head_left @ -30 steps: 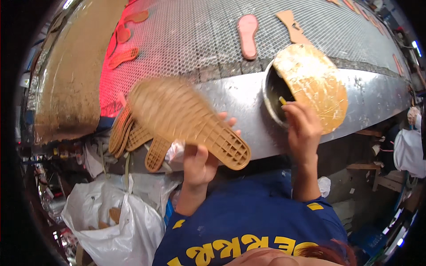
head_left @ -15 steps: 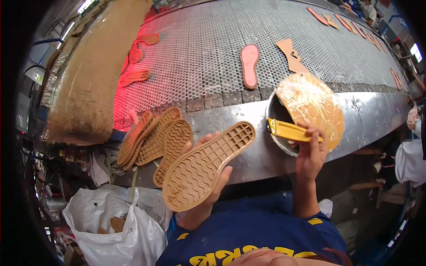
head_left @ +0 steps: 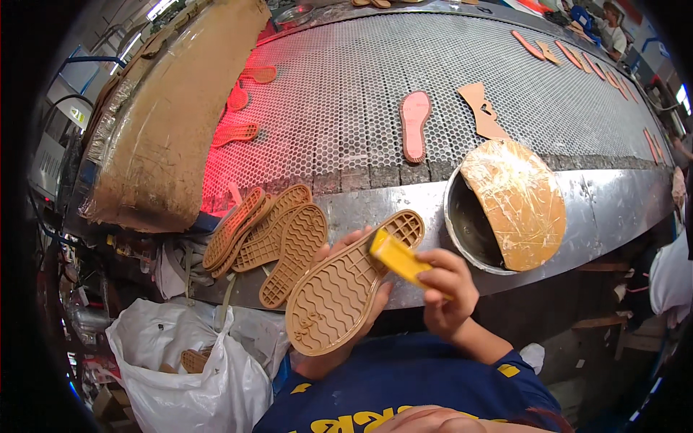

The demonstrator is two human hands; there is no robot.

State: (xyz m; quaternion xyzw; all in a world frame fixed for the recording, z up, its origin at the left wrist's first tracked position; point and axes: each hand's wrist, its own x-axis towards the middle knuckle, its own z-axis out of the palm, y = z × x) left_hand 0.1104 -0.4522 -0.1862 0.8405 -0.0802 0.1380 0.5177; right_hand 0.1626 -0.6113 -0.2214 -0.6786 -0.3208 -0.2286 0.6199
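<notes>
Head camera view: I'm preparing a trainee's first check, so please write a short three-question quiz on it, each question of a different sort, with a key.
1. Multiple choice: The left hand supports a tan sole. What does the right hand hold?
a) a white bag
b) a yellow tool
c) a second sole

2. True or false: The tan cover leaves the left part of the round pot open.

3. Fill in the blank: The pink-topped sole lies on the grey ____.

Key:
1. b
2. True
3. mesh surface
</notes>
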